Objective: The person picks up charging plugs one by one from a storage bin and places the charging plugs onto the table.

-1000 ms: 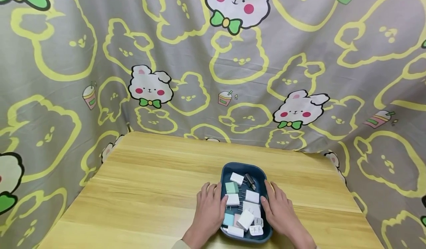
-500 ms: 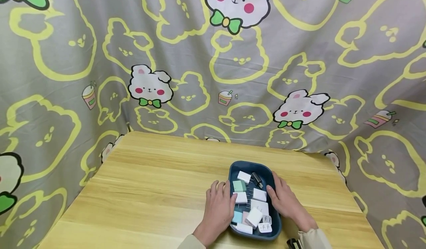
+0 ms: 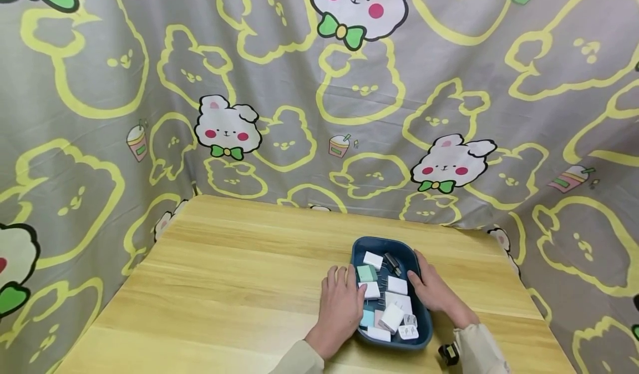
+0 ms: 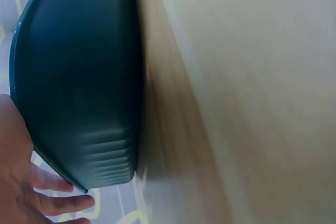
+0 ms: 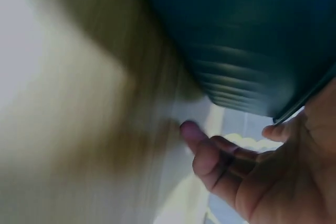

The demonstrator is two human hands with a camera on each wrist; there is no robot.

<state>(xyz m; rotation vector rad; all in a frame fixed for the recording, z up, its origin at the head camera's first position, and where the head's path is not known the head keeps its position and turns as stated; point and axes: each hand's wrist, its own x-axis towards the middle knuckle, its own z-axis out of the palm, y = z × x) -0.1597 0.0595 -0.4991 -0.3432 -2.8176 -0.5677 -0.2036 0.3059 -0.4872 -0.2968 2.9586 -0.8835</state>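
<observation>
A dark blue plastic tub stands on the wooden table, filled with several phone charger plugs. Most plugs are white, such as the one on top near the front; a green one lies farther back, and a pale blue one is partly covered. My left hand holds the tub's left rim, thumb over the edge and fingers along the outside. At the right rim, my right hand has its thumb over the edge. The right wrist view shows that hand's lower fingers loosely curled, apart from the tub wall.
A black object sits by the right sleeve. The wooden tabletop extends left and behind the tub. Grey curtains with cartoon prints close off the back and both sides. A small black item lies at the tub's far end.
The tub has slid to the right and slightly away from me, with both hands moving along at its sides. The chargers stay in nearly the same arrangement inside.
</observation>
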